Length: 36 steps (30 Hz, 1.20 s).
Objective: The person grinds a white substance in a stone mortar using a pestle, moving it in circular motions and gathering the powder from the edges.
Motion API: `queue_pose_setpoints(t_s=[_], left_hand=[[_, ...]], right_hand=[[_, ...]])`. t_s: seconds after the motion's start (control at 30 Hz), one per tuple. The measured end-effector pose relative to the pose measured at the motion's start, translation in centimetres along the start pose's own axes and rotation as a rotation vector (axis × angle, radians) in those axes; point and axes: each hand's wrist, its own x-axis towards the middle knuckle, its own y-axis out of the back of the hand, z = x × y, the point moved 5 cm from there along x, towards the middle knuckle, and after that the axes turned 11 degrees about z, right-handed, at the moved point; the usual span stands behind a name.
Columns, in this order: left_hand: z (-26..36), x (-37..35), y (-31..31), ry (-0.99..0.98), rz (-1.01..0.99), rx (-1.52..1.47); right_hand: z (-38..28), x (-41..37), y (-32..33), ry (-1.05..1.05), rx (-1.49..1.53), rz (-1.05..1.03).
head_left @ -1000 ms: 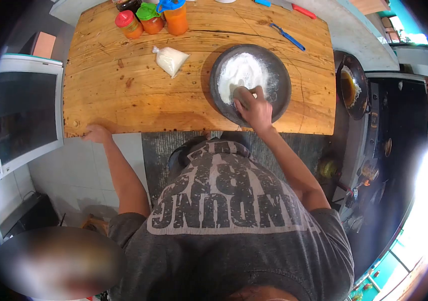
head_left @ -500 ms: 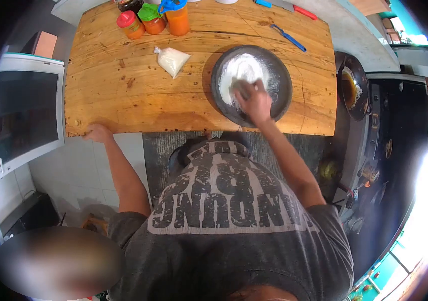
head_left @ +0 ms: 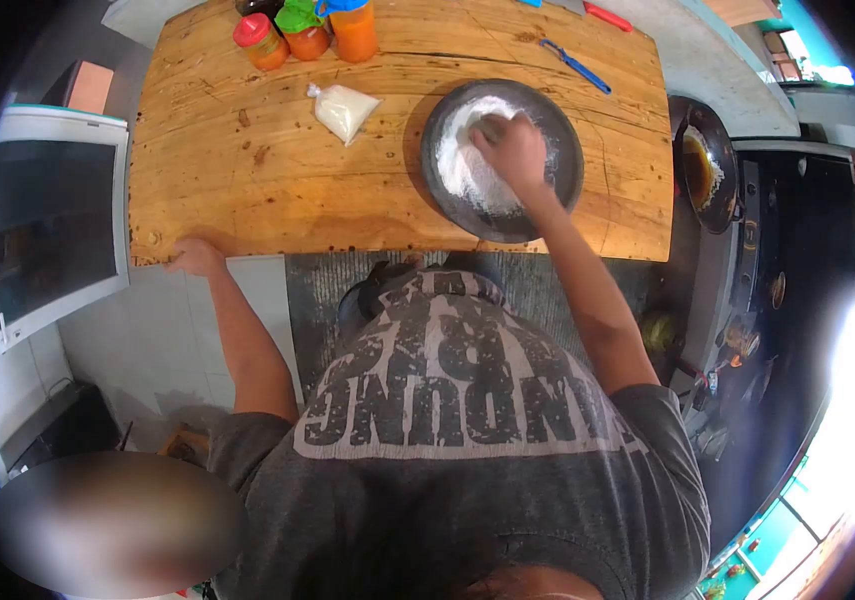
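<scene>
A wide dark stone mortar (head_left: 569, 175) stands on the wooden table, with white powder (head_left: 462, 165) spread over its inside. My right hand (head_left: 519, 155) is over the far part of the mortar, fingers wrapped round a grey stone pestle (head_left: 490, 127) that is partly hidden and presses into the powder. At the table's near left corner, my left hand (head_left: 197, 257) grips the edge of the wooden table (head_left: 277, 200). A tied plastic bag of pale granules (head_left: 345, 112) lies left of the mortar.
Lidded jars, including an orange one with a blue lid (head_left: 354, 32), stand at the far left. A blue-handled peeler (head_left: 577, 68) and a red-handled knife (head_left: 607, 17) lie at the far right. A wok with oil (head_left: 707, 165) sits beyond the table's right edge.
My right hand has pushed the pestle away from me across the mortar, shifting the powder. My left hand keeps its place at the table corner. The view has tilted slightly.
</scene>
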Motion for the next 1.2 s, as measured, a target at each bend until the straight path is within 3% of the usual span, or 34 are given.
queue_pose_setpoints(t_s=[0.03,0.1,0.17,0.23,0.33,0.43,0.47,0.57,0.6,0.63,0.67,0.77,0.83,0.9,1.0,1.07,1.17,1.2], left_hand=[[1.3,-1.2,0.6,0.036,-0.026,-0.015],[0.7,-0.6,0.6,0.012,-0.04,-0.043],[-2.3,2.4,-1.4,-0.09,-0.004,-0.102],[-0.9,1.4,-0.8,-0.057,-0.005,-0.06],[-0.7,0.7,-0.1,-0.043,0.004,-0.01],[0.2,0.0,0.2,-0.056,-0.024,-0.001],[0.5,-0.2,0.2,-0.055,-0.032,-0.007],[-0.3,0.6,-0.1,-0.04,-0.017,0.007],[-0.7,1.2,-0.6,-0.024,-0.013,0.019],[-1.4,2.0,-1.0,-0.007,-0.008,0.033],[-2.1,2.3,-1.1,0.014,0.0,0.049],[-2.5,2.7,-1.5,-0.044,-0.009,0.027],[-1.0,1.1,-0.4,-0.021,-0.037,0.019],[0.0,0.5,-0.1,-0.005,-0.044,0.003],[-0.4,0.6,-0.6,-0.063,-0.057,-0.084],[-1.4,1.2,-1.2,-0.201,-0.076,-0.248],[-1.2,1.6,-0.7,-0.088,-0.013,-0.005],[-0.6,1.3,-0.3,-0.059,-0.017,0.012]], right_hand=[[1.0,2.2,-0.3,-0.199,0.115,-0.249],[2.6,3.5,0.2,-0.44,0.254,-0.445],[2.7,-0.3,0.7,-0.325,0.197,-0.39],[-0.6,-5.3,3.5,0.063,-0.018,-0.16],[-0.8,-6.7,3.6,-0.016,0.097,-0.037],[0.2,-1.2,1.5,-0.04,0.028,-0.06],[0.9,0.6,0.9,-0.02,-0.016,-0.098],[2.9,-0.2,1.4,-0.277,0.183,-0.269],[2.5,-2.0,2.3,-0.359,0.122,-0.38],[2.2,-4.6,2.9,-0.069,-0.004,-0.197],[1.2,-6.6,4.0,-0.003,0.013,-0.131],[0.4,-7.2,4.0,-0.013,0.048,-0.042],[1.3,-3.1,2.4,-0.076,-0.002,0.011],[2.1,0.8,1.8,-0.136,0.024,-0.061],[6.2,0.2,1.3,-0.416,0.223,-0.388],[5.0,-3.1,3.9,-0.352,0.213,-0.303],[1.1,-7.3,5.0,-0.054,0.075,0.005],[0.9,-6.7,4.4,-0.033,0.048,0.019]])
